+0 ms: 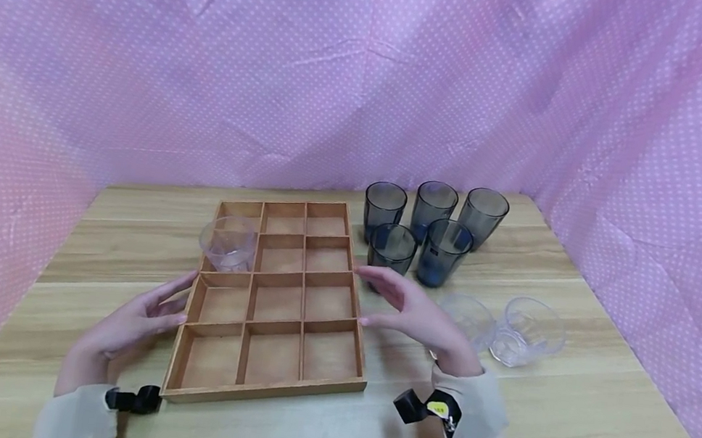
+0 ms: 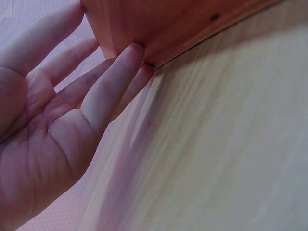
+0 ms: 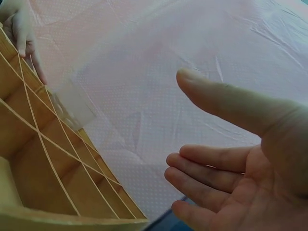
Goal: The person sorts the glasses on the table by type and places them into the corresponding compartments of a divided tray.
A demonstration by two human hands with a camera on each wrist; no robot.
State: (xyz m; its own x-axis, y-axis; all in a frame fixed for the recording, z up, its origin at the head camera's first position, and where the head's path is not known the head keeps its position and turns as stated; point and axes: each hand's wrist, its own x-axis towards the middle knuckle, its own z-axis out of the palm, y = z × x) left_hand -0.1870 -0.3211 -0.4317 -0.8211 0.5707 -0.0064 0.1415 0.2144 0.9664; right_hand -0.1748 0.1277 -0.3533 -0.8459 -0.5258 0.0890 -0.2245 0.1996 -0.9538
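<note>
A wooden divided tray (image 1: 264, 392) lies on the table between both hands. My left hand (image 1: 131, 320) rests its fingertips on the tray's left side; in the left wrist view the fingers (image 2: 113, 89) are extended against the wooden wall (image 2: 159, 29). One clear glass (image 1: 228, 242) stands in the left column, second compartment from the back. Beside the tray's right side is my right hand (image 1: 421, 317), its fingers extended and thumb apart. The right wrist view shows that palm (image 3: 260, 187) facing the tray with nothing in it.
Several dark grey glasses (image 1: 441, 256) stand in a group behind the right hand, at the tray's back right. Two clear glasses, one of them (image 1: 528, 332) by the right wrist, sit to the right. Pink dotted cloth (image 1: 313, 97) hangs around the wooden table (image 1: 615, 427).
</note>
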